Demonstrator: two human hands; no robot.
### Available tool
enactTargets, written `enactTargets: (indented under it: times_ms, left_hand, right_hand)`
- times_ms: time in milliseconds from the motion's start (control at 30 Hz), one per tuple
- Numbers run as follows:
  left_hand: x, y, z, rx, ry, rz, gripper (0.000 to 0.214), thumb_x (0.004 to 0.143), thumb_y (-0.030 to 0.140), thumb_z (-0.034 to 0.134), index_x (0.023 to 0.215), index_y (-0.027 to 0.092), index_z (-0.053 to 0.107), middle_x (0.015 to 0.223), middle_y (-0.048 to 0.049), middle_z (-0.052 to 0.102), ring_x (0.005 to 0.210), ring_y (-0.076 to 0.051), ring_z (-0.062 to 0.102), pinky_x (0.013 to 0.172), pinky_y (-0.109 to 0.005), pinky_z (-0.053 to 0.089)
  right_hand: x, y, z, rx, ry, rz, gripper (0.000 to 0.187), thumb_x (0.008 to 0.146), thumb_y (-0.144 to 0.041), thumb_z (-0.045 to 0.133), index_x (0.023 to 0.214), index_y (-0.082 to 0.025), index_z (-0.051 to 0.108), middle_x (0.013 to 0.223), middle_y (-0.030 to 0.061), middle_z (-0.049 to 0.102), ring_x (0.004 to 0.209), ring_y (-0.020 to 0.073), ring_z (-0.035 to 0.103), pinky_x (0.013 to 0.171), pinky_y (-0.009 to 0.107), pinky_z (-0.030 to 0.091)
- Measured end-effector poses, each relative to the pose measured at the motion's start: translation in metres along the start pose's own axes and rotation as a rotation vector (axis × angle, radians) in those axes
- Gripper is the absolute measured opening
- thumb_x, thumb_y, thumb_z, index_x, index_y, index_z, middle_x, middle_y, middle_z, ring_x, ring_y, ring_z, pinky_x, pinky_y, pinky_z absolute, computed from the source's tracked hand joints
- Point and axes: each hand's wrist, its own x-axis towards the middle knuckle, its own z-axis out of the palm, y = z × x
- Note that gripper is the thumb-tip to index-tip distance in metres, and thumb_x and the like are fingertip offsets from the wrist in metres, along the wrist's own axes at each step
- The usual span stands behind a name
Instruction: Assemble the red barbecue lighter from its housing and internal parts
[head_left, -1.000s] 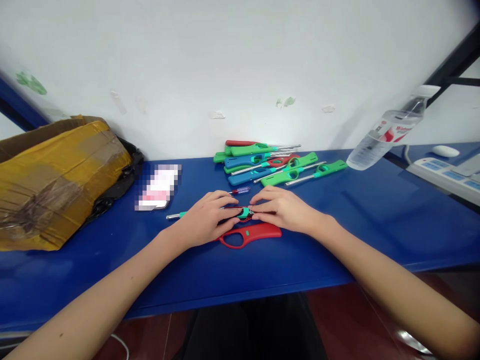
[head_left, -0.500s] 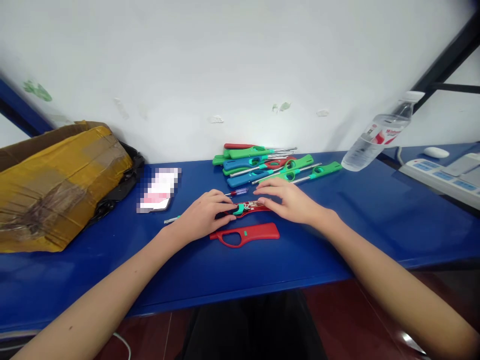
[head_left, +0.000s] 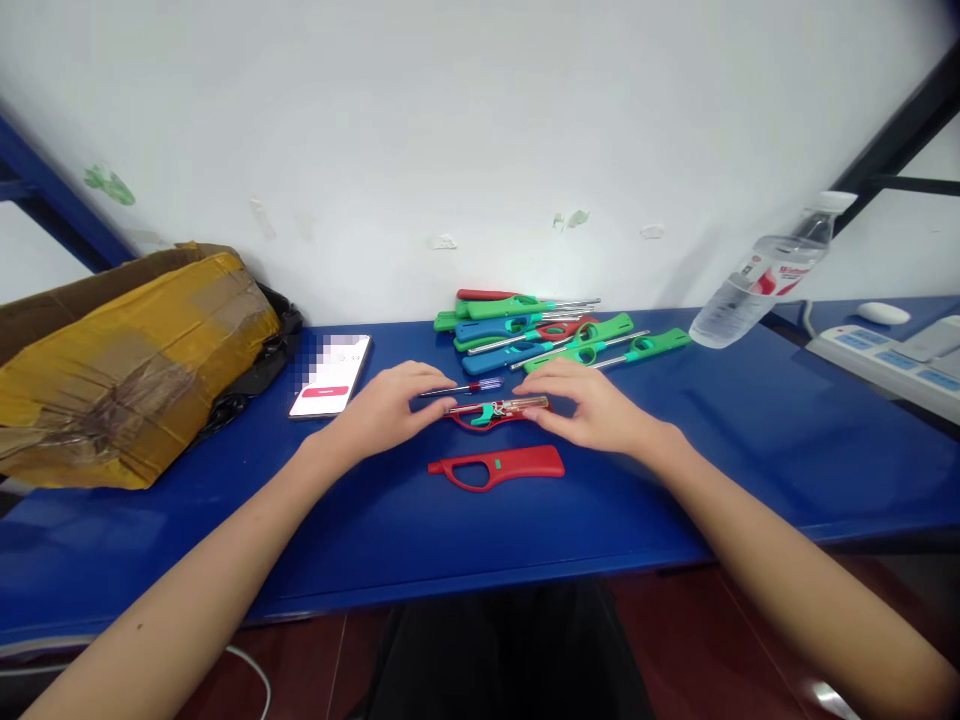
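An opened red gas lighter (head_left: 491,412) lies on the blue table, its inner parts and teal trigger exposed. My left hand (head_left: 390,405) is beside its left end, thumb tip close to the casing and fingers apart; whether it touches is unclear. My right hand (head_left: 589,405) curls round the right end, thumb on the near side and fingers behind. Just beyond the lighter is a small screwdriver (head_left: 480,386) with a clear purplish handle. The loose red casing half (head_left: 525,462) lies nearer to me, flat on the table.
Several green, blue and red lighters (head_left: 510,335) are heaped by the wall. A phone (head_left: 330,380) and a taped carton (head_left: 142,370) are on the left. A water bottle (head_left: 757,280) and a white power strip (head_left: 885,360) stand on the right.
My left hand has drawn back to the left from the lighter's trigger area and spread its fingers, uncovering more of the lighter and screwdriver. My right thumb has come onto the near casing edge.
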Motion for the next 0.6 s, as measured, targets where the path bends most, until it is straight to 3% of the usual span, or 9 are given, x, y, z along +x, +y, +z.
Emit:
enactTargets:
  times_ms: [100,200,300,467,600]
  left_hand:
    - [-0.004,-0.009,-0.015,0.025,0.028,-0.058,0.031,0.094,0.043,0.057,0.11,0.021,0.071,0.106,-0.0065,0.073,0.097,-0.021,0.067,0.086,-0.036,0.054]
    - [-0.008,-0.013,-0.023,0.013,-0.123,-0.077,0.036,0.089,0.049,0.063,0.11,0.021,0.071,0.106,-0.0068,0.073,0.094,-0.021,0.067,0.082,-0.034,0.054]
    - [-0.009,-0.013,-0.022,-0.001,-0.254,-0.075,0.035,0.089,0.046,0.064,0.114,0.023,0.072,0.104,-0.0061,0.072,0.091,-0.02,0.067,0.078,-0.031,0.053]
    - [-0.009,-0.011,-0.017,-0.008,-0.283,-0.041,0.028,0.093,0.038,0.059,0.116,0.026,0.072,0.099,-0.0051,0.072,0.086,-0.018,0.065,0.075,-0.028,0.05]
    - [-0.009,-0.012,-0.016,-0.022,-0.272,-0.009,0.028,0.097,0.035,0.052,0.113,0.026,0.073,0.094,-0.0052,0.072,0.082,-0.017,0.064,0.074,-0.027,0.049]
  right_hand:
    - [-0.001,-0.016,0.001,0.105,-0.125,-0.07,0.036,0.085,-0.038,0.07,0.117,-0.021,0.071,0.11,0.0102,0.074,0.1,0.0245,0.068,0.089,0.039,0.054]
    - [-0.001,-0.026,0.007,0.153,-0.254,-0.105,0.043,0.08,-0.042,0.075,0.118,-0.022,0.071,0.113,0.0085,0.075,0.106,0.0256,0.067,0.097,0.041,0.05]
    - [0.0,-0.029,0.013,0.189,-0.313,-0.104,0.03,0.083,-0.032,0.073,0.112,-0.022,0.073,0.108,0.0055,0.076,0.103,0.0231,0.068,0.095,0.039,0.05]
    - [0.002,-0.028,0.009,0.246,-0.268,-0.076,0.025,0.086,-0.027,0.069,0.11,-0.023,0.073,0.108,0.0052,0.075,0.101,0.0209,0.068,0.095,0.037,0.051]
    - [0.002,-0.015,0.003,0.159,-0.099,-0.028,0.026,0.088,-0.03,0.066,0.113,-0.024,0.071,0.113,0.0095,0.072,0.102,0.0236,0.066,0.089,0.039,0.054]
